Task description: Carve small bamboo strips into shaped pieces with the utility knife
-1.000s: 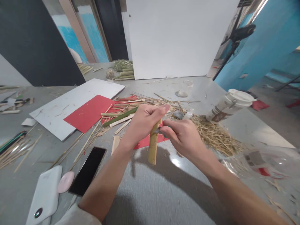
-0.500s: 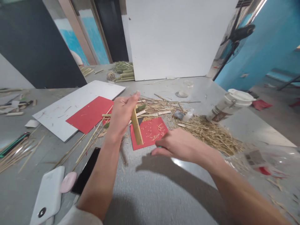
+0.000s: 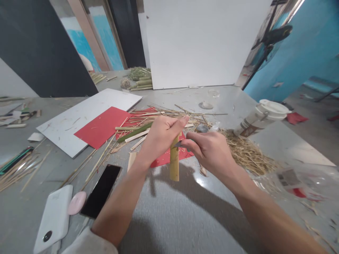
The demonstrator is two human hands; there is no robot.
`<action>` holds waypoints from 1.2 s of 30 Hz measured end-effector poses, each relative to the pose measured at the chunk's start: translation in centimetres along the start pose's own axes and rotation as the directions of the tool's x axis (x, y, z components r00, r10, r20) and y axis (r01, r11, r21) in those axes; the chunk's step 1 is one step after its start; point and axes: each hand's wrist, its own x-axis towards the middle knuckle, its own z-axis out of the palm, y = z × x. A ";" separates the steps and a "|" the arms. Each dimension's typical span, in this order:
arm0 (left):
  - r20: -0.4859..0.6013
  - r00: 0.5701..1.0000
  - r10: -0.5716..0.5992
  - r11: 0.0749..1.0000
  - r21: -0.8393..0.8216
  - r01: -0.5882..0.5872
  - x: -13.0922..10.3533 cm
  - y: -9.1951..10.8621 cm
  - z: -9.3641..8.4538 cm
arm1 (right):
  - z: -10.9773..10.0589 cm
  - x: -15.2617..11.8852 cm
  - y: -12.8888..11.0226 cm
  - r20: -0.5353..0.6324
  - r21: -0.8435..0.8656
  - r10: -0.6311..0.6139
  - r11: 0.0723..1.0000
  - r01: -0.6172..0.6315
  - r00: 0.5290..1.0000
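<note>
My left hand (image 3: 165, 135) is closed around the upper part of a yellowish bamboo strip (image 3: 174, 164), which points down toward me above the table. In my right hand (image 3: 210, 150) is a small knife (image 3: 179, 144); its dark blade lies against the strip just below my left fingers, and most of its handle is hidden in my grip. Under both hands lies a red sheet (image 3: 162, 160) that they partly cover. Behind my left hand are a green bamboo piece (image 3: 136, 132) and many thin sticks (image 3: 148, 114).
A pile of straw-like shavings (image 3: 246, 151) lies to the right, by a white tub (image 3: 261, 118) and a clear plastic container (image 3: 293, 183). At left are a white board (image 3: 66, 118), another red sheet (image 3: 102, 127), a black phone (image 3: 102, 190) and a white phone-like device (image 3: 54, 215).
My left hand has moved right and down with the bamboo strip. My right hand has risen and come close to it, so the knife blade now meets the strip.
</note>
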 end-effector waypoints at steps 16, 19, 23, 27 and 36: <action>-0.052 0.999 0.006 1.000 -0.009 -0.006 0.1 -0.1 0.1 | 0.1 0.0 -0.1 0.084 -0.010 0.034 0.999 -0.033 0.996; -0.074 0.997 -0.002 1.000 -0.025 0.000 0.1 -0.2 0.2 | 0.0 0.1 -0.2 0.091 0.009 0.043 0.999 -0.044 0.995; -0.105 0.994 -0.020 0.999 -0.048 0.015 0.1 -0.4 0.4 | 0.0 0.2 -0.2 0.112 0.025 0.054 0.998 -0.057 0.992; -0.127 0.992 0.003 0.999 -0.036 -0.008 0.2 -0.6 0.4 | -0.3 0.4 -0.2 0.135 0.017 0.051 0.998 -0.053 0.990; -0.157 0.988 0.004 0.999 -0.039 -0.011 0.2 -0.8 0.7 | -1.1 0.7 -0.3 0.182 -0.002 0.053 0.999 -0.053 0.982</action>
